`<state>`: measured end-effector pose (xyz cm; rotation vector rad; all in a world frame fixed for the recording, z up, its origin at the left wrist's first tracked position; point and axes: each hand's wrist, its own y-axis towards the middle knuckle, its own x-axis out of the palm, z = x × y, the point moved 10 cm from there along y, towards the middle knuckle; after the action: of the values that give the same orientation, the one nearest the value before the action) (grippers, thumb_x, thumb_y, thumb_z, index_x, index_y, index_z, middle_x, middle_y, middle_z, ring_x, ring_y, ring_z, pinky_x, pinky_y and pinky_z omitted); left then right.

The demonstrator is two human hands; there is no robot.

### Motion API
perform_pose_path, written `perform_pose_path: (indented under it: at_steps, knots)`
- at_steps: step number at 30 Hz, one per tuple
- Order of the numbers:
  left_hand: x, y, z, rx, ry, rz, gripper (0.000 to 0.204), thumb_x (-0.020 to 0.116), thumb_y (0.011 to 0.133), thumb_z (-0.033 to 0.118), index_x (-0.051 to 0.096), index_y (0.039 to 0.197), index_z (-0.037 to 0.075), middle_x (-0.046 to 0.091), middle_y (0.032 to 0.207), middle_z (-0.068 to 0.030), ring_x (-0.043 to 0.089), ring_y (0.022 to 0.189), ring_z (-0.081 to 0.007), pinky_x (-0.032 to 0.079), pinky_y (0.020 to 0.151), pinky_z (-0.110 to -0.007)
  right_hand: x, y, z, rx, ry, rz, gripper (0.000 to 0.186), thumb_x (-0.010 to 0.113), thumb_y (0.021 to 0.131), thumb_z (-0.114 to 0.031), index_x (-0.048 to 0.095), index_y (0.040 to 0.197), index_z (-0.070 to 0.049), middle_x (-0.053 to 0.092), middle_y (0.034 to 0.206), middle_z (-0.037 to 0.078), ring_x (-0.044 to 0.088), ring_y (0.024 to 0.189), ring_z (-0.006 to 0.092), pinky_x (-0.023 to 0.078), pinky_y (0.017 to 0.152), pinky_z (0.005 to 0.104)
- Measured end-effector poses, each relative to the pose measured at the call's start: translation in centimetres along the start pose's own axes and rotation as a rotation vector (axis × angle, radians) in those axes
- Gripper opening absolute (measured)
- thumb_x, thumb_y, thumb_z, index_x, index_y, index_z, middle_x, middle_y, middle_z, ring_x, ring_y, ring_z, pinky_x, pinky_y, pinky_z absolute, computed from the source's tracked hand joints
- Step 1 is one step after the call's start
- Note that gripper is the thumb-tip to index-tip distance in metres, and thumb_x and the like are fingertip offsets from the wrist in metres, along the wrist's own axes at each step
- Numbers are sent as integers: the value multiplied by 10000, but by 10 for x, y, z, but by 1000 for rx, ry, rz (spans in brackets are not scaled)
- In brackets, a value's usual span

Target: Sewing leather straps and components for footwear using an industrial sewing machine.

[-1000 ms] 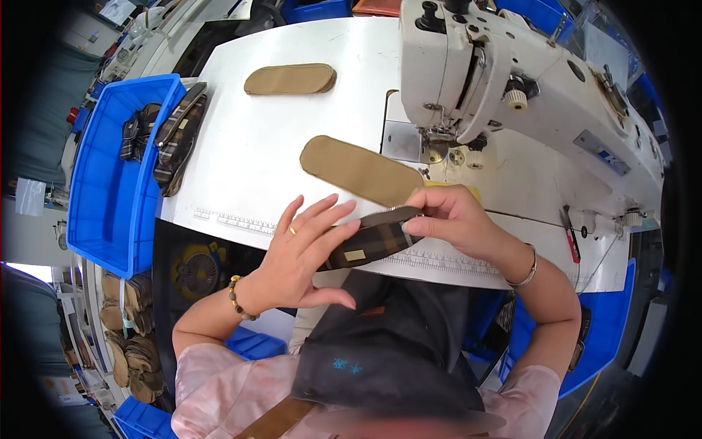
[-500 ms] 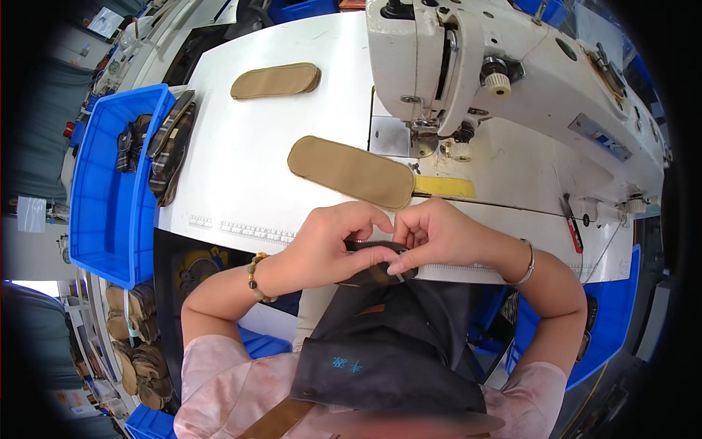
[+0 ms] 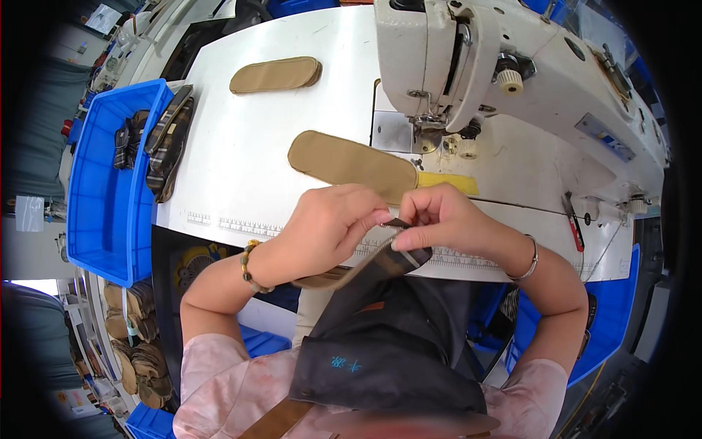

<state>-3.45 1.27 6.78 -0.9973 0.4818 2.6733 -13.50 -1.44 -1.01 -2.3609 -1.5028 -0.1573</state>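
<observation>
A dark plaid fabric strip with a metal zipper [image 3: 387, 261] hangs at the table's front edge, in front of my apron. My left hand [image 3: 325, 227] is pinching it by its upper end, thumb against the bent fingers. My right hand [image 3: 450, 223] grips the same end from the other side, thumb pressed on the zipper edge. A brown band shows on the strip's lower left, partly behind my left wrist. Just beyond my hands lies a tan rounded fabric panel [image 3: 351, 162], flat on the white table [image 3: 241, 154].
A white sewing machine [image 3: 417, 66] stands at the far right, beside a yellow strip [image 3: 450, 183]. More tan panels [image 3: 274, 75] lie stacked farther back. At left, a blue bin [image 3: 102, 197] holds plaid pouches [image 3: 172, 146]. A red-handled cutter [image 3: 575, 230] lies on the right.
Both hands have risen slightly and changed their grip. The zippered strip, bunched between my fingers before, now hangs more unfolded, with its brown band showing.
</observation>
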Motion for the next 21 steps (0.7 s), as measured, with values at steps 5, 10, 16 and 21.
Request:
perform_pose_path:
  at_steps: [5,10,16,21]
  knots:
    - [32,3,-33,-413,-771,-212,360,507,1081,299,618,857,40,437,641,73,381,591,-31,453,585,-280,1,-5,-3,-53,49,-61,216,844,836,-155,650,852,-59,601,766,-58,507,690,5,399,591,202]
    - [42,-2,-47,-529,-749,-272,363,526,1072,313,618,850,42,458,635,56,399,583,-39,378,540,-226,5,-3,-10,-15,128,-15,212,837,839,-148,642,822,-67,585,740,-67,491,683,4,378,597,199]
    - [34,-3,-48,-516,-813,-181,342,542,1065,321,605,854,59,470,652,54,416,600,-43,361,554,-218,-2,-2,0,17,133,-68,202,804,872,-162,637,808,-68,581,724,-74,482,669,9,386,613,208]
    - [33,-11,-48,-585,-1013,-144,310,555,1057,319,582,849,91,470,670,60,422,621,-40,354,569,-214,6,-1,4,27,158,-136,233,811,869,-169,632,747,-81,603,704,-53,518,673,13,403,602,223]
